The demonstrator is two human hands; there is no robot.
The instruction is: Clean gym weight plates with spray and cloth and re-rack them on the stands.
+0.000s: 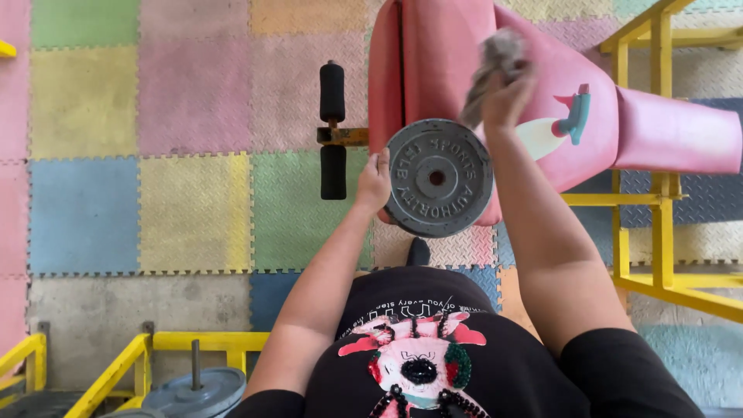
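Item one: grey cast-iron weight plate (439,178), round, with a small centre hole and raised lettering around its face. It stands on edge against the pink padded bench (433,54), face turned up toward the wearer of the camera. Its surface looks dull and dusty all over; no part stands out as cleaner than the rest, so the wiping appears barely begun, if begun at all.

Item two: left hand (374,182), at the plate's left rim. Fingers curl around the edge, closed on it, steadying the disc so it does not roll or tip.

Item three: right hand (505,97), raised above the plate's upper right edge and apart from it. The fingers are bunched tight around a grey rag (489,66), which sticks up in a crumpled wad. The rag is blurred, so its exact shape cannot be told; it does not seem to touch the plate at this instant.

Item four: bench fittings. A black foam roller bar (333,128) on a yellowish bracket sits just left of the plate. A yellow steel frame (662,224) runs down the right side.

Item five: floor (155,155), covered in interlocking foam mats of pink, yellow, green and blue.

Item six: lower left, another grey plate (193,391) lying flat on a peg within a yellow rack (116,368), well apart from the hands.
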